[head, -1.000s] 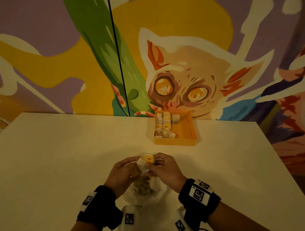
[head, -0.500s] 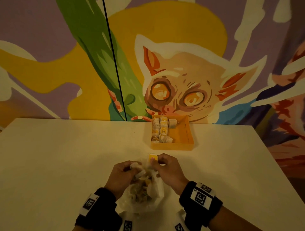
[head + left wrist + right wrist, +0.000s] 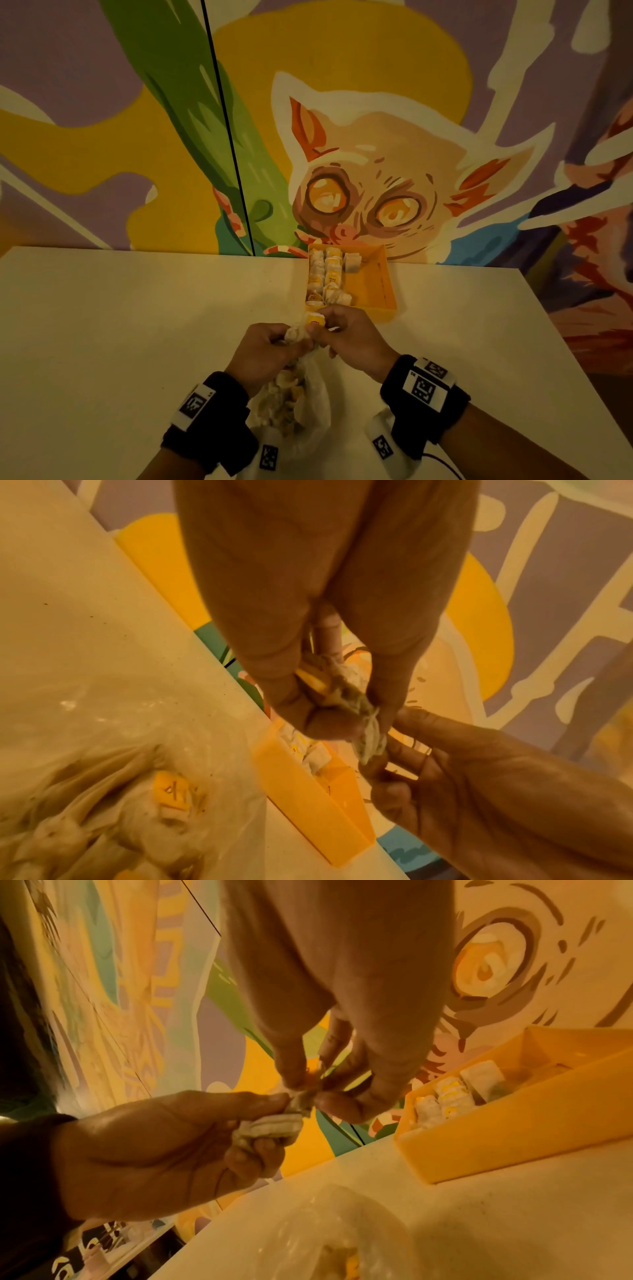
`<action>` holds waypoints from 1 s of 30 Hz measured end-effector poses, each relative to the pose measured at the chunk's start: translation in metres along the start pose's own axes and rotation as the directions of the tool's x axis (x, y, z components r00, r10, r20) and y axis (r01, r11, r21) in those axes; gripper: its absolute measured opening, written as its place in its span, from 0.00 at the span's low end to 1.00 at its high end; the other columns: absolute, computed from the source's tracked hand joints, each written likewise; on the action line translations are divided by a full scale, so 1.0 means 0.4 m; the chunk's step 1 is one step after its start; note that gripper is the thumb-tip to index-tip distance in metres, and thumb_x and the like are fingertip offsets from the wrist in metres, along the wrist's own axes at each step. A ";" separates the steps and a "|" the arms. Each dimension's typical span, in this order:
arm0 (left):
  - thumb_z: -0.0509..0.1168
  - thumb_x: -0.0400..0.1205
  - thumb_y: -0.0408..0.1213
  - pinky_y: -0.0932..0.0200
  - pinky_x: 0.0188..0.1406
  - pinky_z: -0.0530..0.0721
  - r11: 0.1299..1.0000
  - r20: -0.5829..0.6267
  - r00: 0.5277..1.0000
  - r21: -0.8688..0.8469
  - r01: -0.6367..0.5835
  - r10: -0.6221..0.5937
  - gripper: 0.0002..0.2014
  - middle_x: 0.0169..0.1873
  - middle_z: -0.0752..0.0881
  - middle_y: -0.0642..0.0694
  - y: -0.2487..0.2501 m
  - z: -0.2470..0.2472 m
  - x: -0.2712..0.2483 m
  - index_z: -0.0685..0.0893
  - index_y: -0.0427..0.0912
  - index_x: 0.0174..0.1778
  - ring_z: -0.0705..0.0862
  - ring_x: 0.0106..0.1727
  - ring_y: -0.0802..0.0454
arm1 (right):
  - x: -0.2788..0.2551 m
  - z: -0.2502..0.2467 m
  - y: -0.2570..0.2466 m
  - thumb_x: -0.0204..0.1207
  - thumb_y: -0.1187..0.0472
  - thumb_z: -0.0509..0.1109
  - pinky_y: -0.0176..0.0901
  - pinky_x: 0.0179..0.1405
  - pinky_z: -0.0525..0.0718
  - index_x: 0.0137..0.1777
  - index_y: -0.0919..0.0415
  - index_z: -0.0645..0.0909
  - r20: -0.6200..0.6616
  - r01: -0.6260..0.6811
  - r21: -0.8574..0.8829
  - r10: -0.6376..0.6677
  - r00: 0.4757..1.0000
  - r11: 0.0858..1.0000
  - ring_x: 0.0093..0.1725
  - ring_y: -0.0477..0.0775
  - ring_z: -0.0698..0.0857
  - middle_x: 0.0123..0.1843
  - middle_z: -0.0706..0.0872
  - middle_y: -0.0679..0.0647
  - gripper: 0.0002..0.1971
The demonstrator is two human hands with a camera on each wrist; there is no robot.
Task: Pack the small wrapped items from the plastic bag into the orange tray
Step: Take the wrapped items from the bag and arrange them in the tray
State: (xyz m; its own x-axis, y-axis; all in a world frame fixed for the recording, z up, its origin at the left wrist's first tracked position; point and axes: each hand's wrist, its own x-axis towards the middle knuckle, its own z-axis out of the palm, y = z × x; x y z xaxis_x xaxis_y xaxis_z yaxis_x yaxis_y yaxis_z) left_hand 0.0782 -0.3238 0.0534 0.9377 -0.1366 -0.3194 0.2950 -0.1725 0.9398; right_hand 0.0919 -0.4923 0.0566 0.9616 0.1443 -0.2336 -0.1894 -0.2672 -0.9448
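Both hands meet above the clear plastic bag (image 3: 308,404), just in front of the orange tray (image 3: 385,291). My left hand (image 3: 270,346) pinches a small white wrapped item (image 3: 296,334) between thumb and fingers. My right hand (image 3: 346,329) pinches the yellow tag (image 3: 315,320) at the item's end. In the left wrist view the wrapped item (image 3: 356,696) sits squeezed in the left fingers. From the right wrist, the same item (image 3: 274,1123) lies between the two hands. Several wrapped items (image 3: 325,277) stand in rows in the tray's left half. The bag holds several more.
The white table (image 3: 137,325) runs to a painted mural wall (image 3: 376,154) right behind the tray. The table's right edge slants close to my right arm. Black wrist bands with marker tags sit on both wrists.
Both hands have lifted with the wrapped item and moved forward toward the tray's near wall. The bag stays on the table below them.
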 end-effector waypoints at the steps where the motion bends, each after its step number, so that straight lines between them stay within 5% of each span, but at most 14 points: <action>1: 0.76 0.75 0.35 0.57 0.33 0.85 1.000 0.009 1.000 0.004 -0.004 0.003 0.03 0.36 0.90 0.36 0.003 0.002 0.007 0.93 0.40 0.42 0.83 0.31 0.53 | 0.010 -0.009 -0.005 0.76 0.60 0.75 0.38 0.24 0.80 0.52 0.61 0.85 0.019 0.001 -0.006 -0.001 1.000 1.000 0.28 0.45 0.82 0.39 0.87 0.52 0.07; 7: 0.74 0.77 0.34 0.61 0.32 0.86 0.995 -0.096 0.995 -0.098 0.026 -0.036 0.05 0.36 0.90 0.38 0.008 0.003 0.046 0.92 0.36 0.42 0.86 0.35 0.49 | 0.092 -0.090 -0.035 0.77 0.64 0.74 0.44 0.33 0.86 0.47 0.63 0.84 0.029 0.007 -0.010 -0.006 1.000 1.000 0.30 0.50 0.85 0.33 0.86 0.55 0.03; 12: 0.73 0.78 0.33 0.59 0.34 0.87 0.995 -0.158 0.986 -0.088 0.041 -0.054 0.04 0.37 0.91 0.38 -0.010 -0.021 0.078 0.92 0.38 0.42 0.87 0.37 0.44 | 0.223 -0.180 -0.008 0.79 0.64 0.71 0.54 0.43 0.88 0.57 0.66 0.83 -0.083 -0.066 -0.188 0.051 0.995 0.980 0.35 0.56 0.86 0.39 0.87 0.59 0.09; 15: 0.72 0.78 0.33 0.59 0.34 0.88 0.993 -0.145 0.988 -0.108 0.043 -0.059 0.05 0.38 0.91 0.39 -0.010 -0.034 0.086 0.93 0.37 0.41 0.87 0.36 0.46 | 0.312 -0.235 0.025 0.81 0.65 0.67 0.58 0.47 0.84 0.58 0.67 0.83 -0.105 -0.096 -0.452 0.054 0.993 0.887 0.43 0.61 0.84 0.45 0.87 0.65 0.09; 19: 0.72 0.78 0.34 0.55 0.38 0.88 0.989 -0.117 0.989 -0.128 0.079 -0.095 0.05 0.38 0.92 0.40 -0.012 -0.049 0.092 0.93 0.38 0.41 0.88 0.37 0.44 | 0.415 -0.279 0.046 0.82 0.63 0.65 0.37 0.34 0.75 0.65 0.65 0.81 -0.095 -0.203 -0.680 0.190 0.977 0.705 0.52 0.59 0.82 0.59 0.84 0.64 0.14; 22: 0.72 0.77 0.32 0.51 0.38 0.88 0.982 -0.125 0.985 -0.162 0.095 -0.116 0.05 0.35 0.90 0.36 -0.008 -0.053 0.095 0.93 0.38 0.39 0.86 0.34 0.44 | 0.479 -0.287 0.055 0.81 0.61 0.70 0.45 0.58 0.80 0.63 0.64 0.82 -0.093 -0.262 -0.735 0.290 0.952 0.625 0.67 0.63 0.79 0.69 0.79 0.62 0.13; 25: 0.72 0.77 0.30 0.52 0.35 0.88 0.979 -0.144 0.981 -0.180 0.100 -0.127 0.05 0.33 0.90 0.36 0.001 -0.060 0.096 0.93 0.37 0.37 0.86 0.32 0.44 | 0.525 -0.280 0.066 0.78 0.56 0.73 0.52 0.72 0.76 0.59 0.65 0.84 -0.105 -0.286 -0.774 0.331 0.938 0.565 0.66 0.63 0.79 0.65 0.81 0.62 0.14; 28: 0.73 0.76 0.30 0.49 0.37 0.89 0.977 -0.156 0.978 -0.181 0.112 -0.141 0.05 0.32 0.89 0.33 0.007 -0.069 0.101 0.93 0.38 0.36 0.85 0.30 0.42 | 0.557 -0.271 0.073 0.84 0.59 0.64 0.47 0.66 0.79 0.71 0.66 0.76 -0.140 -0.345 -0.767 0.383 0.913 0.541 0.66 0.61 0.81 0.71 0.79 0.62 0.18; 30: 0.73 0.76 0.30 0.51 0.34 0.89 0.978 -0.170 0.974 -0.169 0.120 -0.149 0.05 0.30 0.88 0.33 0.010 -0.075 0.106 0.93 0.39 0.36 0.85 0.28 0.42 | 0.580 -0.268 0.078 0.83 0.60 0.65 0.46 0.60 0.82 0.57 0.63 0.81 -0.157 -0.371 -0.771 0.410 0.898 0.518 0.55 0.59 0.81 0.63 0.82 0.64 0.09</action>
State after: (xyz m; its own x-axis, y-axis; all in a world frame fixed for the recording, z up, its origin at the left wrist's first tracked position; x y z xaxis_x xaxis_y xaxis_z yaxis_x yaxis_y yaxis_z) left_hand 0.1244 -0.3009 0.0473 0.9007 0.0582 -0.4306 0.4323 -0.0205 0.9015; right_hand 0.3303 -0.5692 -0.0023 0.8174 -0.1299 -0.5612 -0.3021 -0.9262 -0.2257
